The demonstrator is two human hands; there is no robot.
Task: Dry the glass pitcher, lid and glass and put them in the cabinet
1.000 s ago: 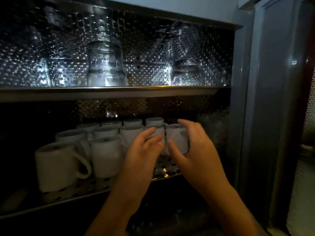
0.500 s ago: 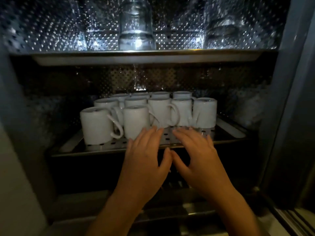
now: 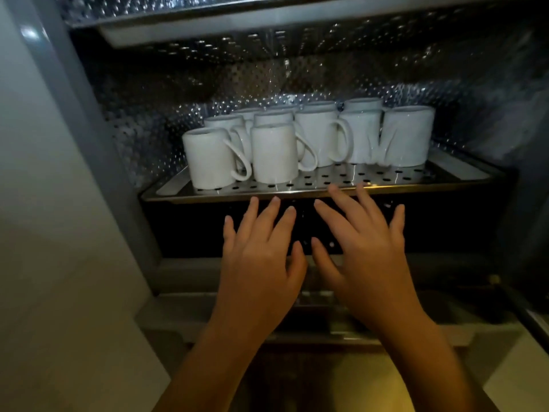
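Now, both hands are bare at the open cabinet (image 3: 64, 93). The left hand (image 3: 261, 263) is palm down with fingers straight and spread, holding nothing, in front of the dark gap below the tray (image 3: 463, 178). The right hand (image 3: 365, 257) is the same, fingers splayed and gripping nothing. Its longest fingertips (image 3: 334, 188) overlap the tray's front rim, but contact cannot be told. The tray is perforated steel and carries white mugs (image 3: 274, 153) packed in rows. Pitcher, lid and glass are not in view. Only the front edge of the upper shelf (image 3: 267, 22) shows at the top, and whatever sits on it is cut off. Judgement: empty hands at the cabinet suggest an item has just been stowed, so the task is late or finished. With none of the three pieces visible, what is left cannot be confirmed. The door is probably not yet closed.
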